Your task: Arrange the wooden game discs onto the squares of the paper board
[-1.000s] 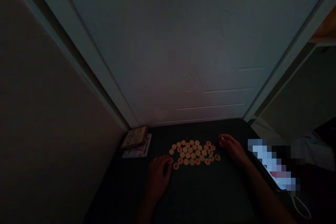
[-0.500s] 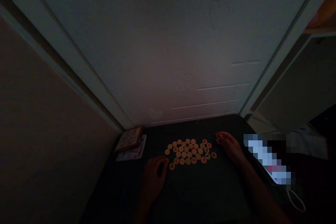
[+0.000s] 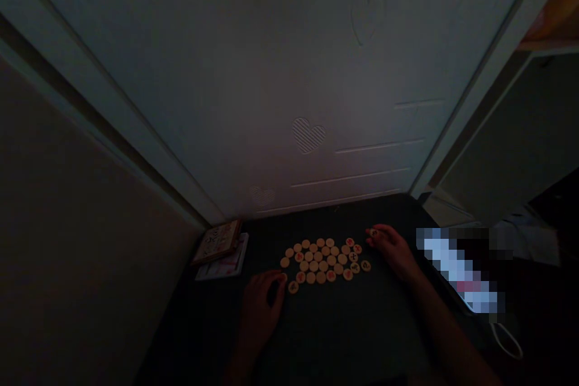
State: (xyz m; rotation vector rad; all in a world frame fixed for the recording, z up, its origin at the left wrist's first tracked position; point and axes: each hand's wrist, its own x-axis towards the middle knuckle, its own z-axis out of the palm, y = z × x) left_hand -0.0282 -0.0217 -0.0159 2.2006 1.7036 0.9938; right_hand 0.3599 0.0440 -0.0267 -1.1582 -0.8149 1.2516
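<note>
Dim light covers a dark table (image 3: 344,332) set against a pale panel (image 3: 253,84) with embossed hearts (image 3: 308,136). Round wooden discs (image 3: 323,266) lie flat in a close group on the table, between the two hands; many show blank sides, while others, mostly toward the right end and the near edge, show red or dark marks. Placement in one layer presumably leaves each disc separately reachable and its upper side readable. Left hand (image 3: 262,298): located at the near left end of the group, thumb and forefinger curved into a ring and pinching a pale disc (image 3: 284,278) at the tips; whether this disc is raised or rests on the table cannot be determined. Right hand (image 3: 391,247): located beyond the right end of the group, thumb and fingers grasping a marked disc (image 3: 373,233). Its dark mark is uncovered; holding it by the rim probably serves that purpose. At the far left corner, a flat box (image 3: 217,241) rests partly on a booklet (image 3: 224,266), well apart from the discs, an arrangement that likely reserves the middle for handling. To the right of the right hand is a bright object (image 3: 461,274), obscured by blurring, with a cord (image 3: 509,344) looped near its lower end.
</note>
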